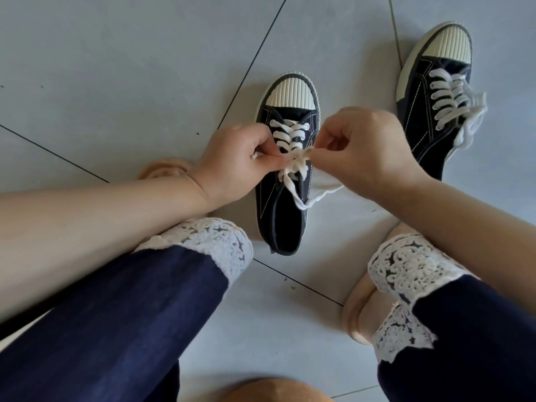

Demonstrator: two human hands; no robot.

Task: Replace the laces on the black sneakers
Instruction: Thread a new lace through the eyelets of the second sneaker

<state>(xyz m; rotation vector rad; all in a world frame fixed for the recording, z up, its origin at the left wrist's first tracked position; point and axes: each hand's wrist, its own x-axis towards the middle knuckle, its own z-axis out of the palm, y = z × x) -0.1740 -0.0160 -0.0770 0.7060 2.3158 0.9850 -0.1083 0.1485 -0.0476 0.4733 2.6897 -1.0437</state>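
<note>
**Item 1. Near black canvas sneaker with ribbed cream rubber toe cap (265,198).** Centre of the frame, sole down on the pale grey tiled floor (116,68). Its long axis runs nearly straight up the frame, with the toe toward the top and the heel opening toward the bottom.

**Item 2. Flat white cotton lace (290,134).** Crossed through the eyelets of item 1 from the toe cap down to the throat. It bunches at the uppermost eyelets, and one loose end trails off to the lower right of the shoe.

**Item 3. Left hand (240,161).** Centre-left, touching the shoe's left flank. Thumb and forefinger pinch the lace at the bunch, and the other fingers are curled.

**Item 4. Right hand (368,149).** Centre-right, opposite item 3. Its fingertips likewise pinch the lace at the bunch.

**Relation.** The two hands face each other across the shoe's long axis and are equally near, with the bunched lace between them. Probably the next pull goes outward, crosswise to the shoe, to set or knot the ends.

**Item 5. Second black canvas sneaker (429,123).** Upper right, well apart from both hands, toe toward the top. It is laced in white, with slack ends heaped on its right side.
</note>
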